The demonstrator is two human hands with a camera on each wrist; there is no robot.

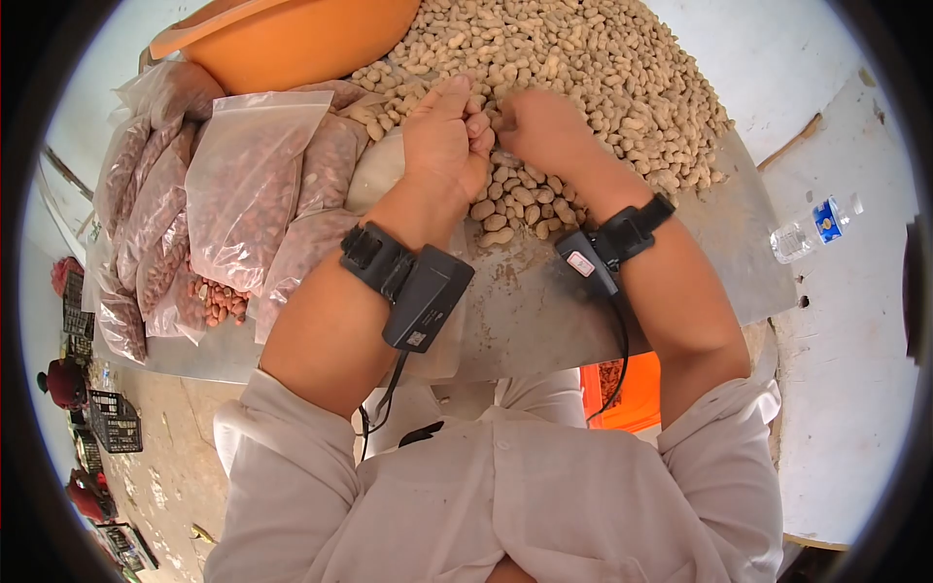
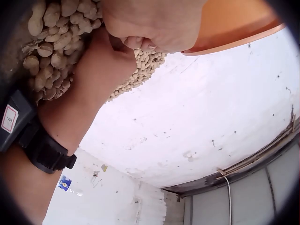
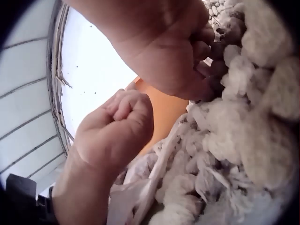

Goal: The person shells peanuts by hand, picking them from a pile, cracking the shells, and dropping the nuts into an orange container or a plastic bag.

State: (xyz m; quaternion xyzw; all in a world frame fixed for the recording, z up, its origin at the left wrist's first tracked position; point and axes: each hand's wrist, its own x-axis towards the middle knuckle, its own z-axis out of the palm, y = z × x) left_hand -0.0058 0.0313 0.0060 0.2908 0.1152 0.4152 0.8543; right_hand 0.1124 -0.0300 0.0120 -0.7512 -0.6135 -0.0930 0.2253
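Observation:
My left hand [image 1: 445, 136] is held palm up over the near edge of a heap of unshelled peanuts [image 1: 583, 58]. Its fingers curl into the palm, as the right wrist view also shows, and whatever lies inside the fist is hidden. Just right of it is my right hand [image 1: 544, 126], slightly blurred, back upward and fingers bent. In the right wrist view the fingertips of the right hand [image 3: 164, 61] are right at the peanuts [image 3: 234, 122]; I cannot tell whether they pinch one. A smaller cluster of peanuts [image 1: 525, 199] lies below both hands on the metal tabletop [image 1: 515, 321].
Clear plastic bags [image 1: 258, 185] of reddish shelled peanuts are stacked on the left, with some loose kernels [image 1: 222, 301] showing among them. Behind them stands an orange basin [image 1: 301, 44]. A water bottle [image 1: 814, 231] is off to the right, and crates [image 1: 115, 422] stand at far left.

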